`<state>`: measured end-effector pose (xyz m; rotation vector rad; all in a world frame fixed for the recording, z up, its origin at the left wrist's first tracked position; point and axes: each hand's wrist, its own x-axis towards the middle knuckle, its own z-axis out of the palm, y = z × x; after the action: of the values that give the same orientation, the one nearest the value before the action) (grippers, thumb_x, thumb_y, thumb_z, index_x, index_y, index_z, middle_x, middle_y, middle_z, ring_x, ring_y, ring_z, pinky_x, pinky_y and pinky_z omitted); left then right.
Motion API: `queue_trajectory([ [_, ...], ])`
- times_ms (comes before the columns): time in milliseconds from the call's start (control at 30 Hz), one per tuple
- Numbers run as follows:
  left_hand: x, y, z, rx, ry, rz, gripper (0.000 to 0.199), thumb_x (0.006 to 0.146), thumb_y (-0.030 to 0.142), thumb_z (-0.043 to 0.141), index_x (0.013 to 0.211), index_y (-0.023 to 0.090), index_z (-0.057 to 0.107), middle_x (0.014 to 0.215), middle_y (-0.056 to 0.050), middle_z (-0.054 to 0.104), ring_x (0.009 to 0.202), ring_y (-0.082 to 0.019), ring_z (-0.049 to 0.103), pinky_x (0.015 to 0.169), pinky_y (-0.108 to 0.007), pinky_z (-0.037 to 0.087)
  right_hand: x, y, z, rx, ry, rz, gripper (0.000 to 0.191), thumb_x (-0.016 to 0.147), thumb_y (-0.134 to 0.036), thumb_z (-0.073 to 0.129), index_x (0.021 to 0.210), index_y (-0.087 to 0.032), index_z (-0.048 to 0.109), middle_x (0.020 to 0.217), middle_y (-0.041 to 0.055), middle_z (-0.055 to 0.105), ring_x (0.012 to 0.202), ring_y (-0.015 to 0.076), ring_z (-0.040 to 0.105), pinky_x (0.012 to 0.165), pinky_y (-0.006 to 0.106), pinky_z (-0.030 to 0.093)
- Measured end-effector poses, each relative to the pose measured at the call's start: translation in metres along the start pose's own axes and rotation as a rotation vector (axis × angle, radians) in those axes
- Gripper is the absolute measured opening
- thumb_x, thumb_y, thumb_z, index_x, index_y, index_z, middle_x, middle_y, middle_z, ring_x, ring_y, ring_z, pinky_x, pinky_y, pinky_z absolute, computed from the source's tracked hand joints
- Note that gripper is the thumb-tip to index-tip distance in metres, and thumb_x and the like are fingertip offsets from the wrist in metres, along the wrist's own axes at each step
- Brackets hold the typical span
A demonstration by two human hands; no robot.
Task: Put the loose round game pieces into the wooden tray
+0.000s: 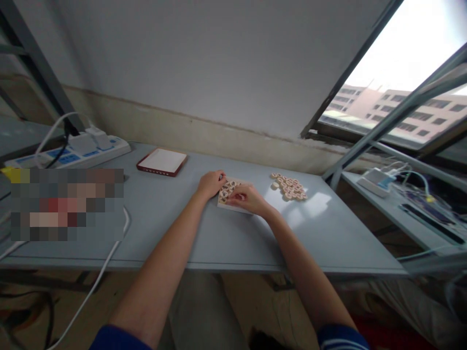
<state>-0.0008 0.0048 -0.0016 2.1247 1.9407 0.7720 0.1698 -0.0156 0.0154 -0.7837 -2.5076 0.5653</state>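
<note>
Round pale pieces [232, 184] with dark markings, at least four of them showing, lie in one shallow, straight-sided box [233, 208] near the middle of the smooth grey counter [164, 218]. Fingers of the right hand [248, 198] are drawn close over them; whether they pinch one cannot be told. Those of the left hand [211, 184] bend at the box's left side, their grip unclear. Rightward sits one heap of similar discs [292, 184], too crowded to count. Leftward are one red-rimmed white tray [162, 160] and one white-and-blue power strip [73, 155]. Behind rises a plain wall [219, 73]; one window [401, 63] shows buildings.
</note>
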Motion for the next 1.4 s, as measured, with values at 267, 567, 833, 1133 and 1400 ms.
queue_trajectory([
  [267, -0.001, 0.000, -0.001, -0.001, -0.002, -0.003, 0.031, 0.085, 0.033, 0.035, 0.098, 0.021, 0.061, 0.090, -0.005, 0.065, 0.080, -0.017, 0.058, 0.066, -0.024, 0.038, 0.001, -0.006, 0.004, 0.097, -0.026, -0.039, 0.017, 0.080, -0.032, 0.055, 0.082, -0.017, 0.064, 0.075, 0.0005, 0.061, 0.065, 0.0101, 0.051, 0.061, 0.021, 0.038],
  [567, -0.009, 0.003, -0.005, 0.003, 0.000, -0.014, 0.028, 0.084, 0.032, 0.037, 0.097, 0.021, 0.060, 0.090, -0.005, 0.065, 0.083, -0.017, 0.057, 0.067, -0.024, 0.037, -0.017, 0.022, -0.028, -0.384, 0.477, 0.318, 0.026, 0.084, -0.026, 0.044, 0.106, -0.023, 0.059, 0.100, 0.0055, 0.058, 0.094, 0.0190, 0.050, 0.083, 0.033, 0.036],
  [833, -0.013, 0.003, -0.007, -0.003, -0.008, -0.004, 0.026, 0.083, 0.029, 0.038, 0.102, 0.022, 0.055, 0.089, -0.004, 0.065, 0.084, -0.016, 0.057, 0.068, -0.024, 0.037, -0.050, 0.073, -0.039, -0.718, 0.226, 0.709, 0.040, 0.084, -0.017, 0.037, 0.122, -0.013, 0.047, 0.118, 0.0152, 0.051, 0.112, 0.0230, 0.042, 0.093, 0.036, 0.029],
  [1133, -0.012, 0.002, -0.003, 0.006, 0.002, 0.012, 0.027, 0.085, 0.029, 0.034, 0.100, 0.022, 0.056, 0.090, -0.004, 0.064, 0.084, -0.015, 0.057, 0.069, -0.022, 0.037, -0.047, 0.059, -0.046, -0.689, 0.394, 0.562, 0.031, 0.073, -0.009, 0.047, 0.094, -0.025, 0.064, 0.104, 0.0067, 0.062, 0.108, 0.0248, 0.047, 0.100, 0.045, 0.020],
  [1400, -0.011, -0.002, 0.002, -0.018, 0.027, 0.037, 0.027, 0.085, 0.029, 0.032, 0.094, 0.024, 0.056, 0.086, -0.003, 0.064, 0.082, -0.015, 0.058, 0.067, -0.022, 0.037, -0.025, 0.057, -0.033, 0.092, 0.789, 0.323, 0.029, 0.063, -0.024, 0.058, 0.092, -0.028, 0.063, 0.079, 0.0002, 0.062, 0.065, 0.0194, 0.057, 0.062, 0.032, 0.047],
])
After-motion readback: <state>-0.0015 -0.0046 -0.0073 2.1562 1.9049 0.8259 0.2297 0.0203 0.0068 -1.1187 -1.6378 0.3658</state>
